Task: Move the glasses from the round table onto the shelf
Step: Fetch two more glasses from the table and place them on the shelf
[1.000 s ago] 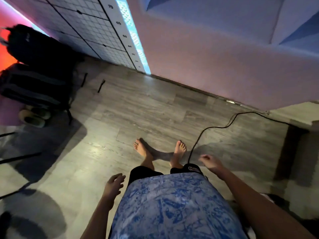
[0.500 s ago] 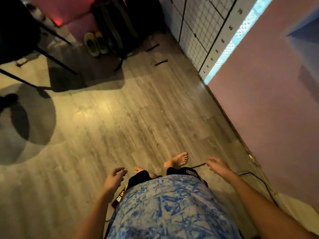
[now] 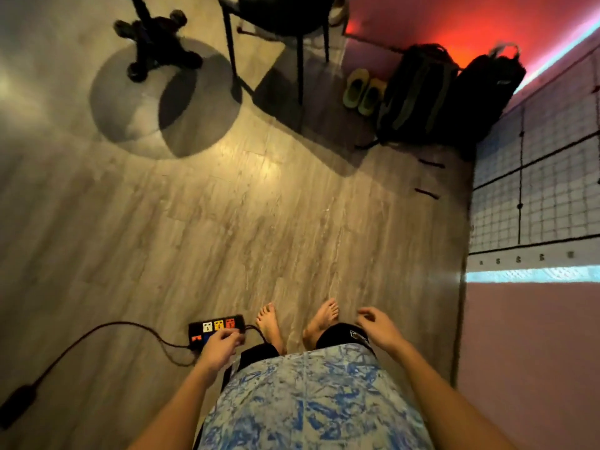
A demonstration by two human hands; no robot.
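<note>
No glasses, round table top or shelf show in the head view. I look down at a wooden floor and my bare feet. My left hand (image 3: pixel 219 347) hangs in front of my waist with loosely curled fingers and holds nothing. My right hand (image 3: pixel 376 328) is held out at hip height, fingers apart and empty. A round shadow (image 3: pixel 130 118) lies on the floor at the upper left around a black pedestal foot (image 3: pixel 156 43).
A black power strip (image 3: pixel 216 326) with coloured sockets and its cable (image 3: pixel 97 332) lies just left of my feet. A black chair (image 3: pixel 276 24), green slippers (image 3: pixel 360 90) and two dark backpacks (image 3: pixel 448 95) stand ahead. A gridded wall panel (image 3: pixel 535 203) runs along the right.
The view has swung to the left: the backpacks and slippers moved to the upper right, the chair and pedestal foot came into view, and the power strip appeared by my feet.
</note>
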